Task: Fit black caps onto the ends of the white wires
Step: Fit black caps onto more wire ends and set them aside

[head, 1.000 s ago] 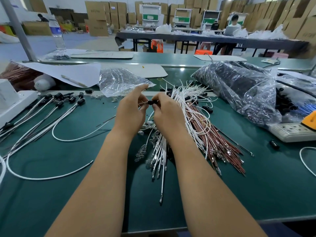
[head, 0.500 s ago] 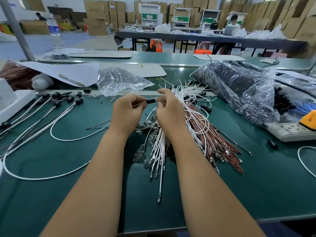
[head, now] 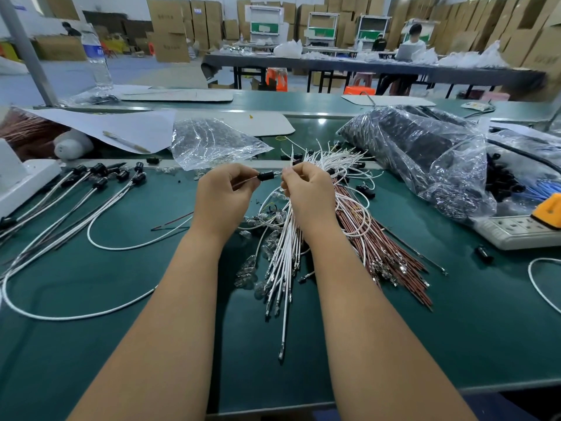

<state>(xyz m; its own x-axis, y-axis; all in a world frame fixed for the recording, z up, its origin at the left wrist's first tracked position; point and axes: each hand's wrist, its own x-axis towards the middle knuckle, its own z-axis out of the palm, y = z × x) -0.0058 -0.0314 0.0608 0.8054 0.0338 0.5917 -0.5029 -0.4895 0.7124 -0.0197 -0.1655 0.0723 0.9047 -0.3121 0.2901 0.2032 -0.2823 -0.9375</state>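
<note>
Between the two hands, in the head view, a black cap (head: 266, 176) is seen raised above the green desk (head: 455, 329), its long axis lying nearly level from left to right. The left hand (head: 223, 197) is closed in a pinch on the thin wire (head: 244, 182) that enters the cap from the left; the right hand (head: 308, 192) is pinched on the metal tip at the cap's right end. Both hands are about equally near. Seating is judged to need a pull along this axis. Uncapped white wires (head: 285, 256) lie beneath; capped ones (head: 100, 189) lie well apart, leftward.
</note>
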